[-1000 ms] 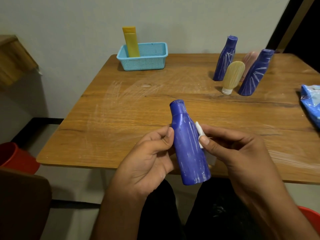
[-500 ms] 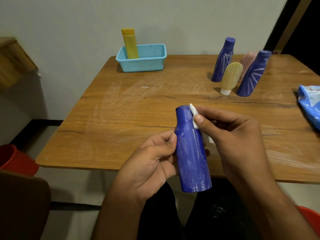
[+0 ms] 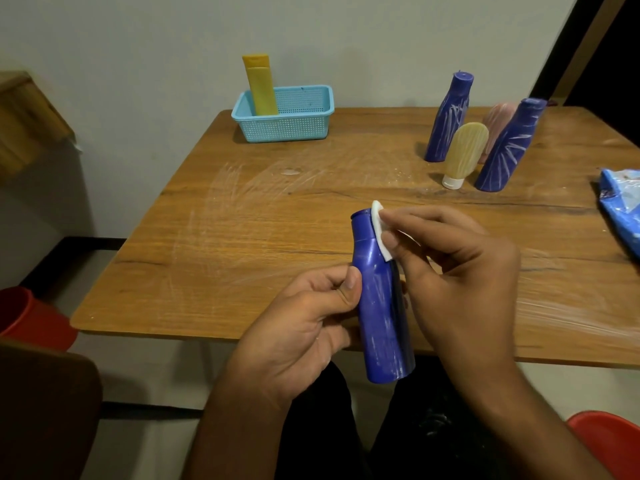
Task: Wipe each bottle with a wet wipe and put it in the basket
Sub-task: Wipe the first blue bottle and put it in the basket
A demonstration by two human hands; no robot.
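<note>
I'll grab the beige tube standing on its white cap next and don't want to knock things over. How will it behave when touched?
The beige tube probably tips easily: it stands on a narrow white cap and widens upward. It looks light and likely squeezable. A blue bottle stands close beside it, so a nudge could topple both.

Both forearms are bare — no sleeves, watch or rings show on the left hand [image 3: 304,327] or right hand [image 3: 460,282]. Dark, black-looking trousers [image 3: 318,427] cover the lap.

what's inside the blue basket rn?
One yellow tube stands tilted at the left end of the basket, sticking out above its rim. The basket floor is hidden behind the near wall, so anything lying low cannot be seen.
</note>
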